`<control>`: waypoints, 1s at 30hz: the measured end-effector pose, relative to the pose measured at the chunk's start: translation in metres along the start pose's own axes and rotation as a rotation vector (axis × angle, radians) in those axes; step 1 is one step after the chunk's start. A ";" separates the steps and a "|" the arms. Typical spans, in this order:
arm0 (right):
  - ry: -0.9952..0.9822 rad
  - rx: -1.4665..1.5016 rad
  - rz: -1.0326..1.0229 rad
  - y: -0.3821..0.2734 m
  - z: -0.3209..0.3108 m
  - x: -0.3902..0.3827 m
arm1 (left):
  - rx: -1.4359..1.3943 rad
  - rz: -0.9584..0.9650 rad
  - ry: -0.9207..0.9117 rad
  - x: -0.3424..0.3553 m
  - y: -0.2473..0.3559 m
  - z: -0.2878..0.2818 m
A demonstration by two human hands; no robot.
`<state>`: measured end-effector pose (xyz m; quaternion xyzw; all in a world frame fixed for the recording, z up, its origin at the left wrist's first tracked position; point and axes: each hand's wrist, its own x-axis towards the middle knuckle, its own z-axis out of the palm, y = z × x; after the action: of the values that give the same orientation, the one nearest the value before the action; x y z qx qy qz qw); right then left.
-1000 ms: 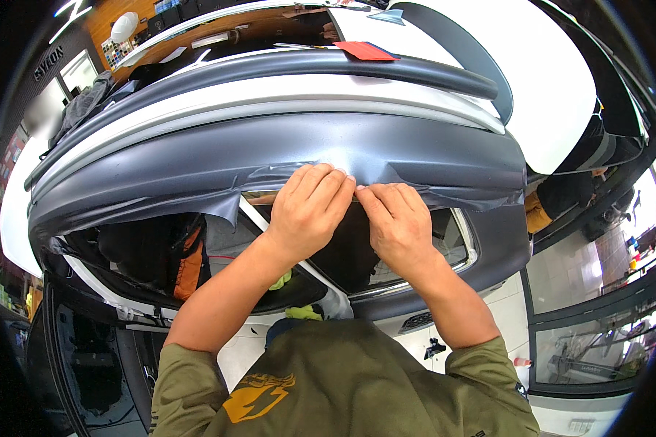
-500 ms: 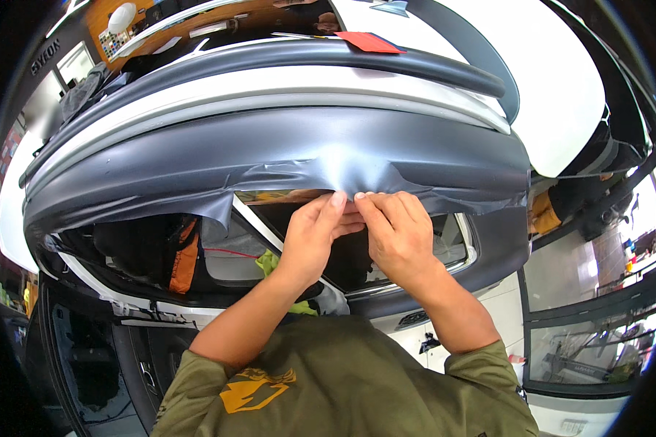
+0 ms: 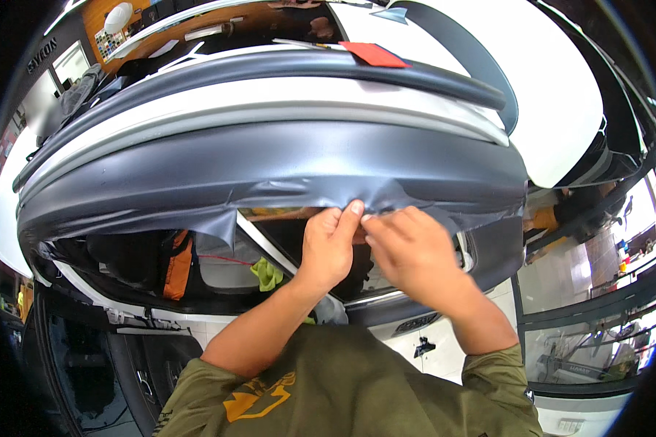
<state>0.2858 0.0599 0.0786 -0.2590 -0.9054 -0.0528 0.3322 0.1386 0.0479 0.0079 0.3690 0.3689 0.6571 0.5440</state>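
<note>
A sheet of satin dark grey vinyl film lies over the car's roof edge, its loose lower border hanging wrinkled above the door opening. My left hand pinches that border near its middle, thumb on top and fingers curled beneath. Right beside it, my right hand has its fingers bent together at the same border, thumb and index close to the left thumb. Motion blurs part of the right hand, and its lower fingertips are hidden. To the left, a loose flap of film droops over the opening.
A red card rests on the dark roof rail. Inside the car are an orange strip and a yellow-green cloth. An open car door stands at lower left. Another white vehicle is at upper right.
My right hand has shifted slightly right and down, and its fingers have curled more. The left thumb now presses flatter over the film. The film's bright bulge between the hands has lessened.
</note>
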 end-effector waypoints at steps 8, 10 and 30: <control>0.196 -0.107 0.217 0.129 -0.018 0.128 | 0.086 0.060 -0.018 0.002 -0.010 -0.009; 0.086 -0.165 0.420 0.143 -0.006 0.161 | 0.106 0.077 -0.001 0.004 -0.009 -0.008; -0.020 0.410 0.531 0.110 -0.059 0.081 | 0.211 0.133 -0.007 -0.001 -0.009 -0.008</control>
<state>0.3225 0.1741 0.1666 -0.4141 -0.8012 0.2216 0.3708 0.1353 0.0477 -0.0043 0.4502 0.4086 0.6480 0.4588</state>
